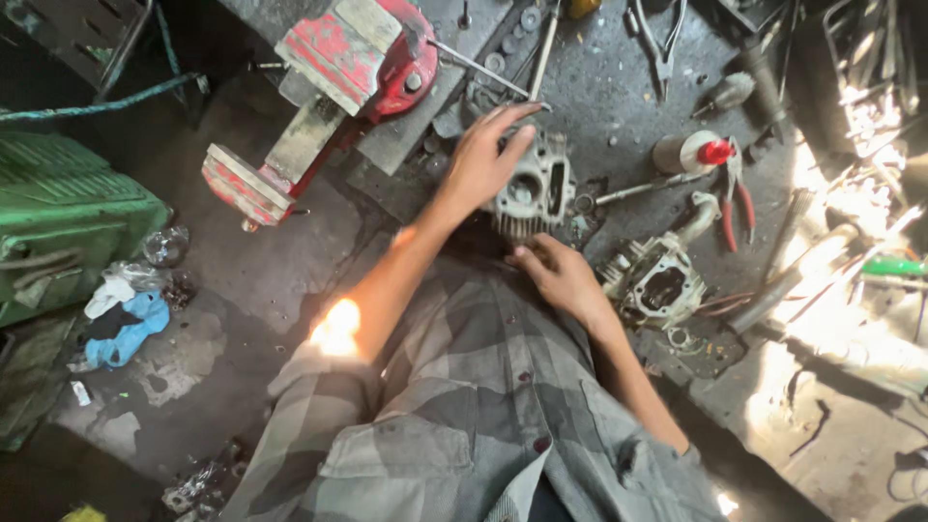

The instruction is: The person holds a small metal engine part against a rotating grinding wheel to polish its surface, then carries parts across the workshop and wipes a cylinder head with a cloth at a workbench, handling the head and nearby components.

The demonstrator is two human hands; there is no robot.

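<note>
Left hand [480, 159] is gripping the cylinder head [530, 188] from the far-left side, fingers spread and curling over its top edge, palm pressing on the casting. Right hand [556, 275] is sitting at the near edge of the same head, fingers bent and touching the finned underside; cannot tell if they are pinching anything small there. Head is lying on the dark greasy bench [619, 97], near the bench's front edge, just in front of the person's chest, finned side facing near, ports facing up.

Red vise [329, 92] is standing far-left of the head, jaw open, overhanging the bench edge. A second engine casting [657, 282] is lying just right of the right hand, touching nothing held. Red-handled pliers [737, 198] are lying right of the head, next to a white bottle with red cap [688, 152]. A long metal rod [643, 187] is pointing from the bottle area toward the head. Another pair of pliers [662, 43] is lying at the far side. Loose washers [517, 34] are scattered on the far bench, near the vise.

Person is wearing a grey plaid shirt [483, 416], sleeves rolled. Green crate [58, 222] is sitting on the floor far left, blue and white rags [121, 319] lying beside it. Strong sun is blowing out the right side.
</note>
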